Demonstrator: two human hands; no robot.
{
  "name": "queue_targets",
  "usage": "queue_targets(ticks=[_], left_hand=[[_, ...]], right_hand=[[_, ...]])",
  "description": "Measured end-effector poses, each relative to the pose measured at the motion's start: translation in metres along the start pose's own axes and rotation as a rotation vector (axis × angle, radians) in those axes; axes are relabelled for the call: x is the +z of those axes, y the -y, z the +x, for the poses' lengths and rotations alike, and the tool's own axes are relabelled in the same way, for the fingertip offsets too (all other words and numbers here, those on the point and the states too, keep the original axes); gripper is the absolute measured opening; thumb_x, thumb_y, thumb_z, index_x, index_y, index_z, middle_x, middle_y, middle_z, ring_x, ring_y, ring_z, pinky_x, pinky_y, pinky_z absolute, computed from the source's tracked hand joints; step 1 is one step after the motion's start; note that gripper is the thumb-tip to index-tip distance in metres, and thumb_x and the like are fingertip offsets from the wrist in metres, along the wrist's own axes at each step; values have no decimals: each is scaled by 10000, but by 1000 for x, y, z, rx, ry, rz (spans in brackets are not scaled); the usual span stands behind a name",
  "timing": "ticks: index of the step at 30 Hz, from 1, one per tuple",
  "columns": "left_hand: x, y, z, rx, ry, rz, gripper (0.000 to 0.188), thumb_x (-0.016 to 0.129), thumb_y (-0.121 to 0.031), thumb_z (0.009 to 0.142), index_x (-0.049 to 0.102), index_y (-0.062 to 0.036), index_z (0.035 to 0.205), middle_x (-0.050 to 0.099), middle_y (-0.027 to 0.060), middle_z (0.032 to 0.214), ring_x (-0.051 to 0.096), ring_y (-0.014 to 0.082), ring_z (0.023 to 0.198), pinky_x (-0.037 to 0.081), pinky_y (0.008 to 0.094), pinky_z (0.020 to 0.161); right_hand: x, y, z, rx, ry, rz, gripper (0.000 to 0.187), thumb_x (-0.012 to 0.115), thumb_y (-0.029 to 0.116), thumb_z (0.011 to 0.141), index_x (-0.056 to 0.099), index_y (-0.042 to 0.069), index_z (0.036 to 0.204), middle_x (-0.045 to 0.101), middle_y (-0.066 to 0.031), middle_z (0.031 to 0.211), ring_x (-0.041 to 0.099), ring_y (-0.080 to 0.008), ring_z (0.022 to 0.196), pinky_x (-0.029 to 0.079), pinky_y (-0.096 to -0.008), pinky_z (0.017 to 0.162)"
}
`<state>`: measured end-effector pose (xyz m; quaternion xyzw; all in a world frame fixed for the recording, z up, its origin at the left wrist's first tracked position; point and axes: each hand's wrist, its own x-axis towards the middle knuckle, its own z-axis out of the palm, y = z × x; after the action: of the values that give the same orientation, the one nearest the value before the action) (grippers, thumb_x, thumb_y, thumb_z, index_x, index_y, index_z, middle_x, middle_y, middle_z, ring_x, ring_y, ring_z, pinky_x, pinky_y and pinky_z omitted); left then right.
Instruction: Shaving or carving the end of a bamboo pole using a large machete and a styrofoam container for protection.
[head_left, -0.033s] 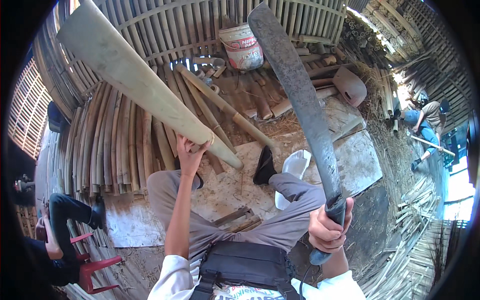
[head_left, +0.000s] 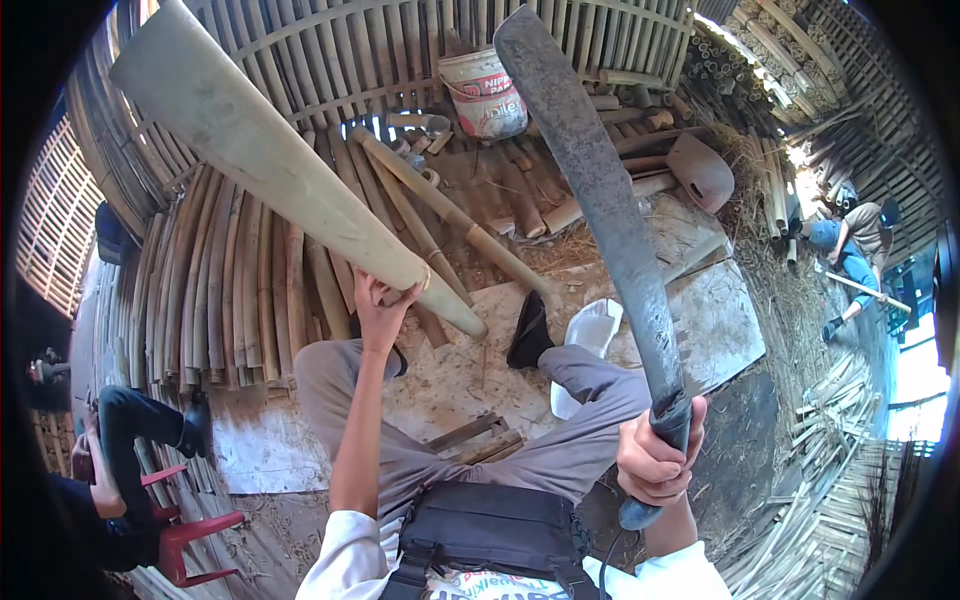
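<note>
My left hand [head_left: 380, 305] is closed around the underside of a thick pale bamboo pole [head_left: 270, 175], close to a joint near its lower end. The pole slants from the upper left, where it looks widest, down to a rounded end above my shins. In my right hand [head_left: 660, 460], fingers wrap the dark handle of a machete [head_left: 610, 190]. Its long, stained grey blade points up and away, tilted a little left. Blade and bamboo are well apart. Part of my left fingers is hidden behind the pole.
Split bamboo lengths [head_left: 230, 290] lie in a row at left. Beyond my feet are a paint bucket [head_left: 485, 95], bamboo offcuts [head_left: 450, 215] and a beige cap-like object [head_left: 700, 172]. A person [head_left: 850, 250] works far right; another sits left by a red chair [head_left: 190, 540].
</note>
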<state>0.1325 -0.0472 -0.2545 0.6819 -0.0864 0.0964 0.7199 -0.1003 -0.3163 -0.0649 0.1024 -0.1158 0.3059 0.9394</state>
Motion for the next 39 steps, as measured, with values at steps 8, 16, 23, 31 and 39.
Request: queue_targets(ticks=[8,16,23,31,39], left_hand=[[0,-13,-11,-53,18,109,705,810,-78,660,404,-53,1235,596,73,1079,590,180,1007,466,308,856],[4,-11,-22,41,108,43,629,800,-82,663,458,-51,1189,615,52,1058,596,151,971,467,302,836],[-29,-24,-48,164,-24,435,621,859,-191,595,562,-20,1114,594,90,1101,569,221,1035,436,347,916],[-51,3,-70,10,-125,362,690,867,-164,563,523,-48,1150,508,98,1174,476,264,1115,371,362,972],[-62,2,-78,68,-302,167,684,843,-138,605,504,-85,1196,484,56,1150,499,184,1050,450,306,783]], right_hand=[[-11,6,-4,-123,-689,-973,464,477,381,940,451,-27,721,479,-118,775,406,-76,363,316,-219,326],[-171,39,-16,429,-1265,-1573,441,540,390,903,553,-5,708,501,-32,516,513,-114,412,423,-268,401],[-236,59,-11,1154,-1058,-2143,571,577,475,822,643,-81,710,651,-193,680,661,-292,627,530,-370,672],[-248,42,22,1590,-886,-2371,508,630,489,777,684,-14,821,682,-154,794,665,-301,820,529,-381,747],[-281,45,20,1568,-777,-2504,491,637,484,766,675,20,923,652,-211,961,629,-347,939,508,-425,796]])
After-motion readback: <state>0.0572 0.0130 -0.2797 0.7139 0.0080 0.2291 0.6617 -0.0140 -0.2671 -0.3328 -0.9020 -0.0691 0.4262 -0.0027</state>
